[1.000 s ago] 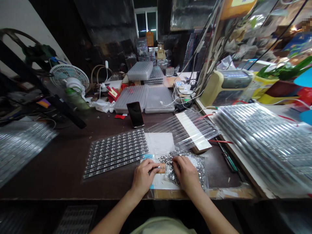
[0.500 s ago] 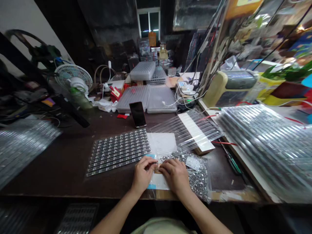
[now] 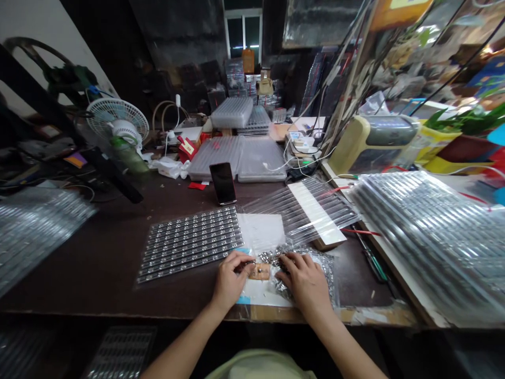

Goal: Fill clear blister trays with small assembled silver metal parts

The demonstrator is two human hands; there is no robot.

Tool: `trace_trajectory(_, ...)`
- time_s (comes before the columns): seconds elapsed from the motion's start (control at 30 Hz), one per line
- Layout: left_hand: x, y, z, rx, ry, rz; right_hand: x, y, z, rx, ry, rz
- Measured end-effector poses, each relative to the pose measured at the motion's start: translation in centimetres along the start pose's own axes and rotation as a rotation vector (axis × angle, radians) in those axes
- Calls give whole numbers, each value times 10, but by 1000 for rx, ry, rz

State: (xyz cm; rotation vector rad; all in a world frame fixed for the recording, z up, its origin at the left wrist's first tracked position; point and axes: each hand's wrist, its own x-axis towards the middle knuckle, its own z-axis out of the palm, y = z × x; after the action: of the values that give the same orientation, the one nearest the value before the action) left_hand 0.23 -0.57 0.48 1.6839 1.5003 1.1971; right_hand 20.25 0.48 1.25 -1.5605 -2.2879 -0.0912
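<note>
Nearest the worn camera, both hands are over the near edge of the dark surface (image 3: 98, 268). The left hand (image 3: 231, 279) has its fingers curled and thumb drawn in at the left end of a small orange-brown block (image 3: 261, 271); whether it grips the block is unclear. The right hand (image 3: 306, 278), fingers bent and slightly spread, reaches into shiny small metal parts (image 3: 328, 263) in a clear bag; whether it pinches any is hidden. The block lies between the hands, above a white sheet (image 3: 262, 295). Just beyond, to the left, lies a tray of dark strips (image 3: 191, 239); to the right are a green-handled tool (image 3: 374, 265) and a ribbed clear tray (image 3: 300, 210) crossed by a white strip (image 3: 316, 213). Farther back, a phone (image 3: 223, 183) leans upright, before flat clear cases (image 3: 261, 159) and, left, a white fan (image 3: 117, 122).
</note>
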Motion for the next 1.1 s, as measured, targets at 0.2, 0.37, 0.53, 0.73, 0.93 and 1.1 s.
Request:
trace_trajectory(0.2,4,1,-2,2,-13,-30,-2,6,9,29,-20,-22)
trace_trajectory(0.37,13,9,0,6,-10,-26,2,4,13,132,81,26)
trace_trajectory(0.53,8,19,13,86,-118,68,2,5,12,231,141,59)
trace_trajectory(0.73,2,17,21,180,-140,143,0,6,13,302,175,42)
trace_trajectory(0.93,3,11,23,170,-151,133,0,5,14,296,172,38)
trace_trajectory(1.1,3,14,23,125,-177,82,0,4,11,303,150,54)
